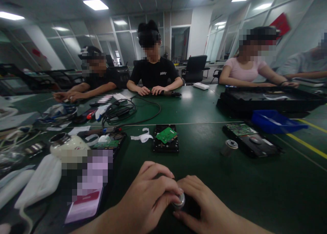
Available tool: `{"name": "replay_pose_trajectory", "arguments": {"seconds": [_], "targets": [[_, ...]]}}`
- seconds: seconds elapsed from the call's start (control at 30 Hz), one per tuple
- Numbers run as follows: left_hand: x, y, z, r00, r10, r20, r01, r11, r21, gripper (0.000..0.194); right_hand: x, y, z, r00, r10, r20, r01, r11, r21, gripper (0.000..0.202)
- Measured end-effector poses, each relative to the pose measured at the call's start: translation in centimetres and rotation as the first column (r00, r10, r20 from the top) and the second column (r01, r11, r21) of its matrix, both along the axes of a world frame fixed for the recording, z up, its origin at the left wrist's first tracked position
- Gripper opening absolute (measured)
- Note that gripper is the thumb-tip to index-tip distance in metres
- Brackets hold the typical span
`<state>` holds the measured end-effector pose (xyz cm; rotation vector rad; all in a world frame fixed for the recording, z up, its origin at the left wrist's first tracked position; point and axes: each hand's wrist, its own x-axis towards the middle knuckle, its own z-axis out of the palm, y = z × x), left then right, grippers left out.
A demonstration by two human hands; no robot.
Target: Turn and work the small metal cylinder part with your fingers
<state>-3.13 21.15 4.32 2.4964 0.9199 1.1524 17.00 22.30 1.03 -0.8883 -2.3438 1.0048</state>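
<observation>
Near the bottom centre, a small round silvery metal part [179,200] sits between my two hands. My left hand [153,193] pinches its top edge with thumb and fingertips. My right hand [201,201] curls around the part's right side, fingers bent and thumb low beside it. The underside of the part is hidden by the hands. Beyond them lies a black hard drive [166,148] with a green circuit board [166,135] tilted on top. A similar metal cylinder [229,148] stands to the right, beside another drive [260,144] with a green board at its end.
A phone [85,201], a white power bank [42,179], a cream jar [67,147] and coiled black cable [120,111] crowd the left. Paper strips [143,136] lie near the drive. A blue tray [276,121] and black casing [268,103] are right. Several people sit opposite.
</observation>
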Motion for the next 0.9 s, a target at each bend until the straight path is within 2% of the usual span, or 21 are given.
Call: {"name": "replay_pose_trajectory", "arguments": {"seconds": [0.13,0.27,0.43,0.57,0.67,0.77,0.9], "targets": [[0.0,0.0,0.7,0.994,0.027,-0.108,-0.017,0.995,0.096,0.008,0.0,0.1,0.0,1.000,0.004,0.005,-0.004,1.000,0.003,0.028],[0.1,0.1,0.4,0.995,0.014,-0.102,-0.004,0.995,0.098,0.003,0.1,0.0,0.0,1.000,0.009,0.003,-0.009,1.000,0.005,0.029],[0.1,0.0,-0.7,0.999,-0.011,-0.047,0.010,1.000,-0.022,0.021,0.0,0.0,-0.1,1.000,0.000,0.019,0.000,1.000,-0.010,0.029],[-0.1,0.1,-1.2,1.000,-0.002,-0.005,0.001,0.984,-0.181,0.029,-0.1,0.0,-0.2,1.000,0.001,0.023,-0.001,1.000,-0.001,0.030],[0.0,0.1,-1.1,0.998,0.065,0.026,-0.052,0.934,-0.355,0.028,0.0,-0.1,-0.3,1.000,-0.006,0.015,0.005,1.000,0.008,0.028],[0.2,0.1,-0.7,0.990,0.138,0.036,-0.098,0.842,-0.530,0.025,0.0,-0.1,-0.3,1.000,-0.003,0.018,0.002,1.000,0.010,0.025],[0.5,0.1,-0.2,0.984,0.165,0.071,-0.077,0.745,-0.663,0.032,0.1,-0.1,0.0,1.000,0.001,0.024,-0.001,1.000,0.006,0.024]]}}
